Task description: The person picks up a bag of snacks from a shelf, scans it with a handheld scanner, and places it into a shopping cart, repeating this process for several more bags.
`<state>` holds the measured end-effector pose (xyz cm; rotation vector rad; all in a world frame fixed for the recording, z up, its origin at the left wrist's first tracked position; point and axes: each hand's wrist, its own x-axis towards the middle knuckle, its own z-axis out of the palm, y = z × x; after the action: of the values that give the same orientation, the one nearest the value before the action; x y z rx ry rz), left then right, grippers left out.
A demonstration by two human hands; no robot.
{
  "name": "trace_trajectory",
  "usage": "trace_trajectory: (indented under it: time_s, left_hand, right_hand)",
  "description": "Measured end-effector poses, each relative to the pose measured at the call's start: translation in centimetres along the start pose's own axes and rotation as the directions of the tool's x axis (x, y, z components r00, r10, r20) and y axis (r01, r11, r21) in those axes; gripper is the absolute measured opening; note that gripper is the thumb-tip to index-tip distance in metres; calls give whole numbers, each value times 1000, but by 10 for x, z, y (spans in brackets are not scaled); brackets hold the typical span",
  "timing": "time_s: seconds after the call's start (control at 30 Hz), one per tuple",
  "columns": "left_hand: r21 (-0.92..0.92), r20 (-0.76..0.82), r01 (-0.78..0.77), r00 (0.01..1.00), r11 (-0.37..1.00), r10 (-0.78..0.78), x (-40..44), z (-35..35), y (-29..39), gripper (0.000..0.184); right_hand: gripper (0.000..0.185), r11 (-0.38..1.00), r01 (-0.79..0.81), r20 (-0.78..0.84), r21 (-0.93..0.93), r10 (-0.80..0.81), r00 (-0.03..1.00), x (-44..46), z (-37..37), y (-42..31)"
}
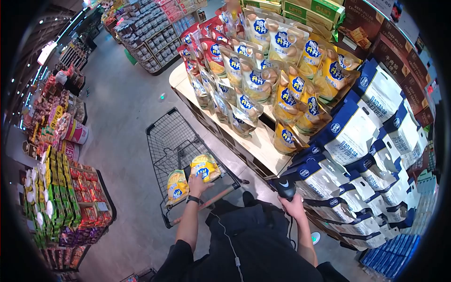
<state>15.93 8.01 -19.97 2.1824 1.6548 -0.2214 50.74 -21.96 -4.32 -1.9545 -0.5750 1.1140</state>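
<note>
In the head view, we seem partway: two bags [177,184] lie in the cart [161,118], others [256,84] on the far wooden stand [270,162]. Our left hand [198,185] touches the right bag [206,164] (gripping or not, we cannot tell); our right [294,207] wraps a scanner [283,187]. Grey floor [120,127] runs left toward stocked shop displays [56,192].

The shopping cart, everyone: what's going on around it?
A person's left hand is on a yellow bag in the shopping cart; whether it grips is unclear. Another yellow bag sits to the left. The right hand holds a black handheld device. More bags stand on the display table.
</note>
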Motion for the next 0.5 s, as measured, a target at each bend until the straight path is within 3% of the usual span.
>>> trace_trajectory:
  time_s: [0.23, 0.33, 0.5]
  left_hand:
    - [71, -186, -4, 982, 997, 17, -6, -4, 2, 94]
    - [-106, -10, -3, 1000, 994, 2, 2, 0, -13, 86]
    - [-131, 44, 22, 999, 991, -17, -6, 3, -23, 78]
  right_hand:
    - [30, 1000, -22, -7, -11, 22, 1000, 0, -2, -1]
    - [30, 999, -19, -15, -37, 19, 1000, 0, -2, -2]
    - [30, 999, -17, -19, -41, 16, 1000, 2, -1, 1]
